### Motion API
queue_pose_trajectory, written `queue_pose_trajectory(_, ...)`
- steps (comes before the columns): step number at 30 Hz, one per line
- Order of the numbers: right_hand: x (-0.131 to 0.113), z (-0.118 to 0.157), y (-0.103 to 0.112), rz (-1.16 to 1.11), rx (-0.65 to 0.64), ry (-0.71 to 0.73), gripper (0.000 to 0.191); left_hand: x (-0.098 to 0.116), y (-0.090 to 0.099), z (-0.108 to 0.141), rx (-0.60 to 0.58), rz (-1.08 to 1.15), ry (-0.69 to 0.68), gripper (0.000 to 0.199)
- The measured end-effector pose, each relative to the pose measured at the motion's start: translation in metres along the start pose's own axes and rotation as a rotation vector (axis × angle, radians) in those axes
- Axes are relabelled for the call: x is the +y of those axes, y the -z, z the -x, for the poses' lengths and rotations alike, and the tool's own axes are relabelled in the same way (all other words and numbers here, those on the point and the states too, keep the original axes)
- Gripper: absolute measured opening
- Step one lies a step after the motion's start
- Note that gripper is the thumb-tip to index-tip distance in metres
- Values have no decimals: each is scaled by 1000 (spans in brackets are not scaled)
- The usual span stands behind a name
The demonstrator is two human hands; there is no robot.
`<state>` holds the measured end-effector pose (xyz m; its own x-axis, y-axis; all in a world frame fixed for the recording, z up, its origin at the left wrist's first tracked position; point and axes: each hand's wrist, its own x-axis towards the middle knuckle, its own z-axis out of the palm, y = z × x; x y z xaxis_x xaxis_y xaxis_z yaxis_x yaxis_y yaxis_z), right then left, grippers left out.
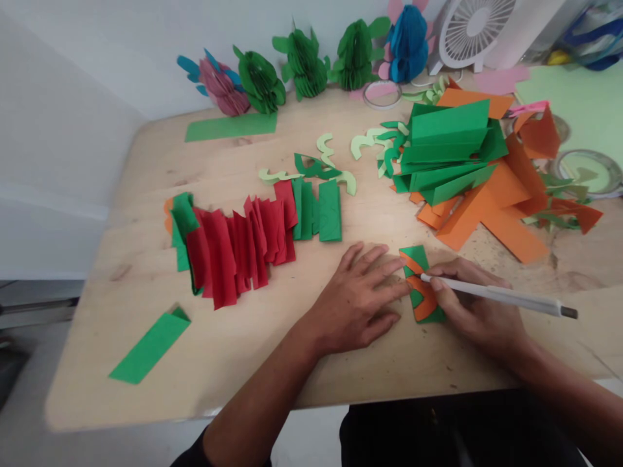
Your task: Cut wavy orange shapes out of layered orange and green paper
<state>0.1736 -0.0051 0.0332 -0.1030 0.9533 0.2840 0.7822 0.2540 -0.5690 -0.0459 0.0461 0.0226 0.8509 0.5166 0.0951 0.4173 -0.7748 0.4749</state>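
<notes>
A white pen [496, 293] with a dark end is gripped in my right hand [479, 318], its tip at the edge of an orange curvy paper cutout [428, 301]. The cutout lies on a small folded green paper piece [415, 253] near the table's front edge. My left hand [357, 298] rests flat with fingers stretched out, their tips touching the cutout's left side. Left of it stand folded red paper pieces [224, 253], with folded green pieces [329, 211] at their right end. Part of the green piece is hidden under my right hand.
Folded green papers [448, 139] and orange papers [506, 214] lie heaped at right. Several pale curvy cutouts [325, 146] lie behind my hands. Paper figures [305, 65] line the wall beside a white fan [477, 26]. Tape rolls [586, 172] sit far right; a green strip [150, 347] lies front left.
</notes>
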Motion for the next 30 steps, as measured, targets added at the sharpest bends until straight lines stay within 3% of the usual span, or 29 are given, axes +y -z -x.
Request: queue_pose_trajectory(30, -1, -6, -6, -12, 41, 32, 10, 0, 0, 0, -11, 11, 5, 39)
